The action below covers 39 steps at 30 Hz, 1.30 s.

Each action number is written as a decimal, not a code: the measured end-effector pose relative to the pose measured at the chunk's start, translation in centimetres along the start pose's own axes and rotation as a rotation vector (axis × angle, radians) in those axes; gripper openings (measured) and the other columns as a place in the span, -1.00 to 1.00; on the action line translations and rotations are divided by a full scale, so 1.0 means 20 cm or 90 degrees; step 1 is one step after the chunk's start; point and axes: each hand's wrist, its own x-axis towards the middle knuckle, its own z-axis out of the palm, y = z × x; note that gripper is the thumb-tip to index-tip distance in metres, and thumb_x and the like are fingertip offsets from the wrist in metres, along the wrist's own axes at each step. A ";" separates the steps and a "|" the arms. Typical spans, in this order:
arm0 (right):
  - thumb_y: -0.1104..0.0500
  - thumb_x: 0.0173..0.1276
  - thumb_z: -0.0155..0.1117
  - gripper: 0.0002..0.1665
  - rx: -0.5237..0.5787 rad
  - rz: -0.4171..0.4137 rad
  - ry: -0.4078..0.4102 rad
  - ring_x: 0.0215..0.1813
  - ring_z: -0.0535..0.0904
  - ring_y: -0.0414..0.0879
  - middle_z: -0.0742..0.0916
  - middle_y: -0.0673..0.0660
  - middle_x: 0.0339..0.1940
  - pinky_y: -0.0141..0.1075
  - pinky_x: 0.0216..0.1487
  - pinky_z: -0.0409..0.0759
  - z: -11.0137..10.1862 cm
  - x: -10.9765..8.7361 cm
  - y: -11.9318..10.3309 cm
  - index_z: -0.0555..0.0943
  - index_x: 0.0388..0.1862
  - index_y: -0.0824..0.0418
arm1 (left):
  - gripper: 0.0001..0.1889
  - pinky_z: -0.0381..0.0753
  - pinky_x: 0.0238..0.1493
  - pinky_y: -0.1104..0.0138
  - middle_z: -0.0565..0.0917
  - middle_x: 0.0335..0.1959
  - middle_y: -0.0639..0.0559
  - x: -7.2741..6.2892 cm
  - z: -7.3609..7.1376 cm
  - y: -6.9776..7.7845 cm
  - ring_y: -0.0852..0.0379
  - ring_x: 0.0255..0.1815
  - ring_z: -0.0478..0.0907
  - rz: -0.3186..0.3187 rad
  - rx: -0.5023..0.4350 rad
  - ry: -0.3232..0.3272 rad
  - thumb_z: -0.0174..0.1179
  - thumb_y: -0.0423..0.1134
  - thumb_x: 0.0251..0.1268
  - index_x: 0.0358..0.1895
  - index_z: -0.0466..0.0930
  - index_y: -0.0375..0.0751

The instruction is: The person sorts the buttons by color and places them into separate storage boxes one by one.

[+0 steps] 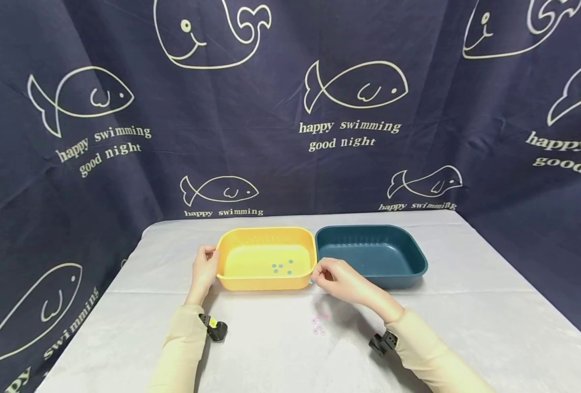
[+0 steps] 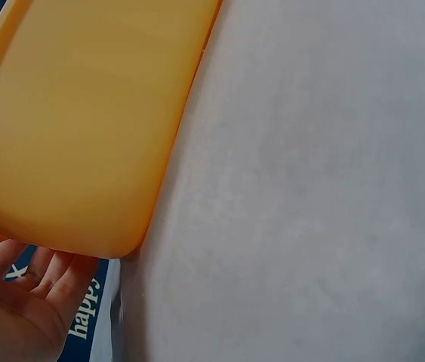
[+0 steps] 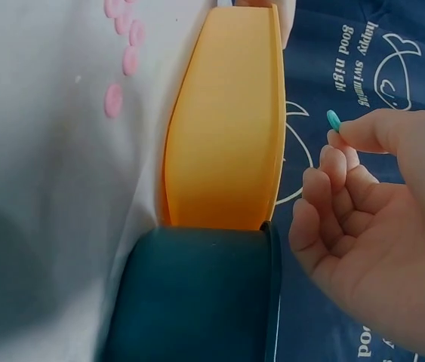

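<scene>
My left hand holds the left end of a yellow plastic basin; in the left wrist view its fingers lie against the end wall under the rim. Several small blue buttons lie on the basin's floor, toward its right side. With thumb and forefinger my right hand pinches a small blue-green button, seen edge-on in the right wrist view. That hand is by the basin's front right corner, above the table, its other fingers loosely curled.
A dark teal basin stands right of the yellow one, their ends meeting. Several pink buttons lie loose on the white-covered table, in front of the basins. Behind the table hangs a navy curtain with fish drawings.
</scene>
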 end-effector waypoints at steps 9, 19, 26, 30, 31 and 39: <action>0.32 0.27 0.15 -0.90 -0.010 -0.018 0.023 -0.46 0.33 -0.34 0.52 -0.02 -0.52 -0.48 -0.41 0.39 0.01 0.08 0.00 0.54 -0.44 0.22 | -0.67 0.37 0.16 0.02 0.38 0.10 -0.31 0.00 0.00 0.00 -0.18 0.13 0.33 -0.001 -0.007 -0.005 -0.18 -0.25 0.42 0.12 0.27 -0.37; 0.28 0.31 0.09 -0.89 -0.009 -0.001 0.021 -0.44 0.37 -0.30 0.60 0.01 -0.46 -0.45 -0.37 0.41 0.01 0.15 0.02 0.58 -0.36 0.22 | -0.69 0.38 0.10 0.05 0.39 0.03 -0.30 0.00 0.00 -0.01 -0.16 0.07 0.34 0.009 0.001 0.009 -0.15 -0.24 0.43 0.09 0.30 -0.38; 0.28 0.32 0.09 -0.86 -0.023 0.006 0.013 -0.44 0.39 -0.29 0.64 0.06 -0.41 -0.43 -0.34 0.41 0.00 0.19 0.06 0.58 -0.38 0.26 | -0.69 0.39 0.09 0.07 0.40 0.03 -0.30 0.00 0.00 0.00 -0.15 0.06 0.35 0.011 0.003 0.010 -0.15 -0.25 0.42 0.08 0.30 -0.39; 0.29 0.33 0.07 -0.84 -0.017 0.014 0.006 -0.45 0.40 -0.27 0.64 0.07 -0.41 -0.41 -0.32 0.42 0.01 0.21 0.08 0.58 -0.38 0.29 | -0.70 0.38 0.09 0.06 0.39 0.03 -0.31 0.00 0.00 0.01 -0.17 0.07 0.35 0.008 0.004 0.011 -0.15 -0.26 0.43 0.08 0.30 -0.40; 0.29 0.34 0.06 -0.84 -0.015 0.015 0.003 -0.45 0.40 -0.27 0.64 0.08 -0.41 -0.41 -0.32 0.42 0.01 0.21 0.08 0.58 -0.37 0.30 | -0.70 0.38 0.09 0.06 0.39 0.03 -0.32 -0.01 0.00 0.01 -0.17 0.07 0.35 0.009 0.005 0.011 -0.15 -0.26 0.43 0.08 0.30 -0.40; 0.28 0.36 0.05 -0.80 -0.009 0.023 -0.004 -0.43 0.45 -0.26 0.62 0.06 -0.47 -0.39 -0.26 0.45 0.02 0.25 0.11 0.51 -0.49 0.22 | -0.70 0.36 0.12 0.04 0.39 0.03 -0.30 0.00 0.01 0.00 -0.16 0.08 0.33 0.010 0.004 0.013 -0.14 -0.26 0.43 0.07 0.30 -0.41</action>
